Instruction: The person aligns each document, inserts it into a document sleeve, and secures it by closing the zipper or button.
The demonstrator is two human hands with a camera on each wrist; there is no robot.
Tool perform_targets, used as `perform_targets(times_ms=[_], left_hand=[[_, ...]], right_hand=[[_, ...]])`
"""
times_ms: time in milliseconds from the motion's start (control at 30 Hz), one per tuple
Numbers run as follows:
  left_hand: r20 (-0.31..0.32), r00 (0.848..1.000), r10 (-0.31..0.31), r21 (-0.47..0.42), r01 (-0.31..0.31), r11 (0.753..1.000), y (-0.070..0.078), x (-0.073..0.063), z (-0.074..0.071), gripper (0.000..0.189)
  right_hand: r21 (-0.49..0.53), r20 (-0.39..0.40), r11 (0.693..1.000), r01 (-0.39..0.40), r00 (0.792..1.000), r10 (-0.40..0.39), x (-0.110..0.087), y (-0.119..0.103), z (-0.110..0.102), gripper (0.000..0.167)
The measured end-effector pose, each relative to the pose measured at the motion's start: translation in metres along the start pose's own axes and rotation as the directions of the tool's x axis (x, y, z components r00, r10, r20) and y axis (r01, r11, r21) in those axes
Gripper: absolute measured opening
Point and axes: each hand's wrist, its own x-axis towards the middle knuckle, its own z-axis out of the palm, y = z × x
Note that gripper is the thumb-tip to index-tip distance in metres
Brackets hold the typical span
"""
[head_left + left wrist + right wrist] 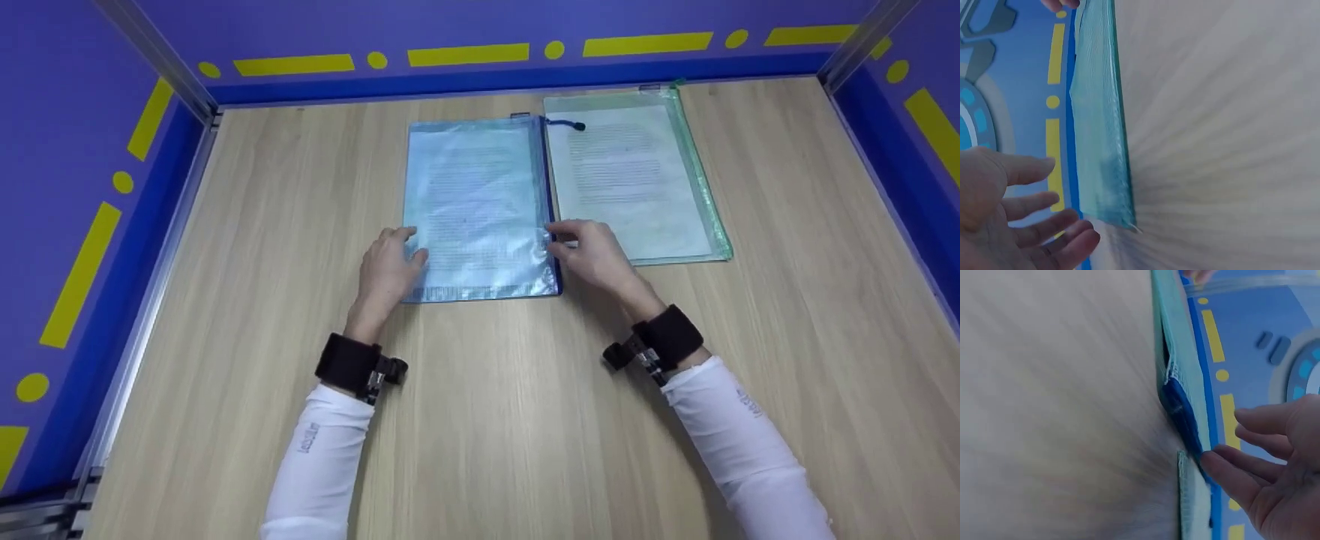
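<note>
A blue translucent zip folder (480,217) with a printed sheet inside lies flat on the table. My left hand (386,266) is at its left edge, thumb and fingers spread apart; in the left wrist view those fingers (1047,233) are loosely extended beside the folder (1098,124). At the opposite side, my right hand (596,255) has its fingertips by the dark blue zip edge. The right wrist view shows extended fingers (1235,472) meeting that edge (1182,410), with the thumb apart. A green zip folder (630,180) holding another printed sheet lies just right of the blue one.
The folders rest on a wood-grain table (480,420). Blue partition walls (480,26) with yellow marks stand behind and at both sides. A dark blue zip pull (570,124) lies over the green folder's top left.
</note>
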Motion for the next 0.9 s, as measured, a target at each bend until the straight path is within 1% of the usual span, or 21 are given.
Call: perform_targets(times_ms=[67,100,167,267,333,433,567,833,900], left_hand=[[0.03,0.997,0.068,0.035,-0.069,0.997,0.007,-0.004,0.003,0.047],[0.054,0.993,0.101,0.058,-0.104,0.993,0.01,-0.007,0.005,0.046],[0.107,0.981,0.162,0.105,-0.173,0.979,0.016,-0.011,0.008,0.043],[0.187,0.958,0.215,0.164,-0.247,0.955,0.023,-0.016,0.014,0.043],[0.228,0.946,0.23,0.205,-0.278,0.939,0.025,-0.018,0.018,0.043],[0.261,0.939,0.226,0.26,-0.294,0.92,0.026,-0.019,0.023,0.046],[0.262,0.941,0.216,0.307,-0.294,0.905,0.025,-0.02,0.027,0.048],[0.241,0.951,0.193,0.326,-0.266,0.907,0.021,-0.013,0.024,0.046],[0.238,0.953,0.185,0.325,-0.258,0.91,0.019,-0.011,0.022,0.045]], right_hand=[[-0.115,0.038,0.991,0.071,0.997,-0.067,-0.005,-0.005,0.003,0.039],[-0.174,0.06,0.979,0.108,0.993,-0.099,-0.008,-0.008,0.004,0.039],[-0.269,0.106,0.947,0.173,0.983,-0.149,-0.012,-0.011,0.008,0.038],[-0.369,0.157,0.898,0.24,0.968,-0.194,-0.016,-0.015,0.012,0.036],[-0.411,0.184,0.872,0.265,0.961,-0.205,-0.018,-0.016,0.015,0.034],[-0.44,0.212,0.853,0.28,0.956,-0.205,-0.019,-0.018,0.018,0.032],[-0.454,0.22,0.846,0.279,0.955,-0.197,-0.019,-0.021,0.022,0.029],[-0.478,0.211,0.846,0.237,0.966,-0.151,-0.009,-0.029,0.032,0.028],[-0.477,0.212,0.85,0.224,0.968,-0.136,-0.006,-0.031,0.035,0.029]])
